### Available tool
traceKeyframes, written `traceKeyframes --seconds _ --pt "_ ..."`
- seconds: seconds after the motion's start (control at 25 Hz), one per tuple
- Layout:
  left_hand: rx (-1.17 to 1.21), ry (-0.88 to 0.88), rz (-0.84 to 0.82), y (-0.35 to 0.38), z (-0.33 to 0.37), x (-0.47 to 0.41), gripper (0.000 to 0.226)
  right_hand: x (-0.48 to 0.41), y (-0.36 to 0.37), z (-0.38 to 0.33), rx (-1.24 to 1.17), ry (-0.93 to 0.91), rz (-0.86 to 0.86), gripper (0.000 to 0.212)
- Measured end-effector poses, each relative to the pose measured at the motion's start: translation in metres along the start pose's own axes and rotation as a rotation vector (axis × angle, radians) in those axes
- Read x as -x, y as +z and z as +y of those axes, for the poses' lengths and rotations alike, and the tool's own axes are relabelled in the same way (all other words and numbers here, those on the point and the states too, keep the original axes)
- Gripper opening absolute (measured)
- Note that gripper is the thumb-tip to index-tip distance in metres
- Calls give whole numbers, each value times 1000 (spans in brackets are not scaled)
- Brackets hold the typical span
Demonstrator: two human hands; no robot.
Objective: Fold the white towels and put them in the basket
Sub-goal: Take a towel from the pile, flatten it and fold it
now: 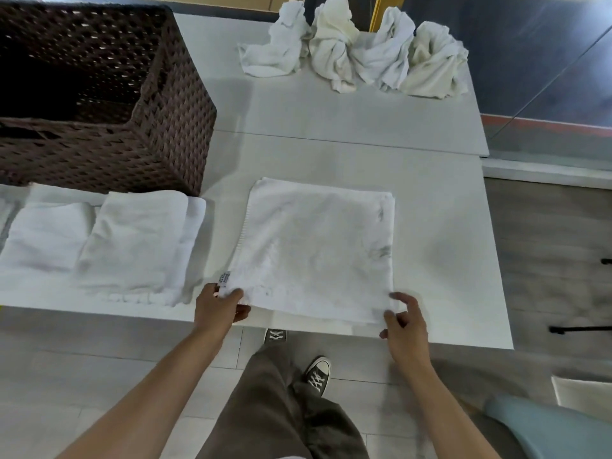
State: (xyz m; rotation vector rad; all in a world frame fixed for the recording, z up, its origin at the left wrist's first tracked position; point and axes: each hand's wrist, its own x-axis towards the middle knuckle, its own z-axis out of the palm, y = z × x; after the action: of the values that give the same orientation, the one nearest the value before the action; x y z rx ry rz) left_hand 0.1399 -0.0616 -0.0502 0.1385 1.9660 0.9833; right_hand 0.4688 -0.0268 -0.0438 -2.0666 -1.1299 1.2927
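A white towel (314,250) lies spread flat on the white table (440,260), right in front of me. My left hand (218,306) pinches its near left corner, beside a small label. My right hand (402,323) pinches the near right corner at the table's front edge. Folded white towels (132,240) lie side by side at the left. Behind them stands the dark brown wicker basket (165,127); its inside looks dark. Several crumpled white towels (357,54) sit in a row at the far side of the table.
The table ends at the right, with grey floor beyond it. A pale blue chair seat (556,429) is at the lower right. My legs and grey sneakers stand under the table's front edge.
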Motion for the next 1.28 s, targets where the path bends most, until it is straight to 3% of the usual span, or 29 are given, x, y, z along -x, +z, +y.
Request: traceKeyframes --seconds 0.16,0.28,0.44,0.52,0.6,0.72,1.08,1.16,1.28 --pt "33 75 149 -13 5 36 37 6 -19 3 -326 98 -61 22" --pt "46 169 68 -17 32 47 37 6 -32 -18 -499 116 -89 19" --pt "-22 207 -32 -3 83 34 11 -12 -35 -63 -201 -89 -26 9" --pt "-46 210 -128 4 102 22 18 -30 -30 -82 -98 -144 44 10" --pt "-351 336 -174 12 111 6 29 -56 -23 -96 26 -189 97 12" --pt "-664 508 -62 25 122 -19 24 -95 -12 -109 77 -200 148 17" --pt "-668 601 59 71 128 -95 26 -162 22 -110 225 -138 216 18" --pt "-688 653 47 76 115 -87 33 -167 26 -105 409 -295 258 29" --pt "-859 827 -161 87 78 -53 27 -167 36 -109 640 -608 141 51"
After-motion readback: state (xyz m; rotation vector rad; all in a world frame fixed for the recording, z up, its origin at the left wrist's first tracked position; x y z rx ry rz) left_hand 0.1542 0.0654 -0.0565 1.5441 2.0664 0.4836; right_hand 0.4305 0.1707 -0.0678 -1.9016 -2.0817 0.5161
